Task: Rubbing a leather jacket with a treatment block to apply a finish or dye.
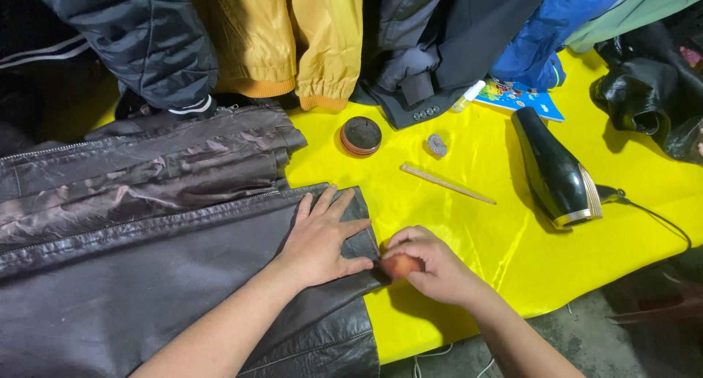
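Observation:
A dark brown leather jacket (pixel 146 275) lies spread over the left side of a yellow-covered table (pixel 476 231). My left hand (pixel 322 239) rests flat on the jacket near its right edge, fingers spread. My right hand (pixel 428 264) grips a small orange sponge (pixel 401 265) and presses it against the jacket's edge, just right of my left thumb.
On the yellow cloth lie a round open tin of dark polish (pixel 360 136), a small round grey object (pixel 436 145), a thin wooden stick (pixel 447 184), a black hair dryer (pixel 556 169) with its cord, a small bottle (pixel 469 96) and a colourful booklet (pixel 516 98). Jackets hang along the back.

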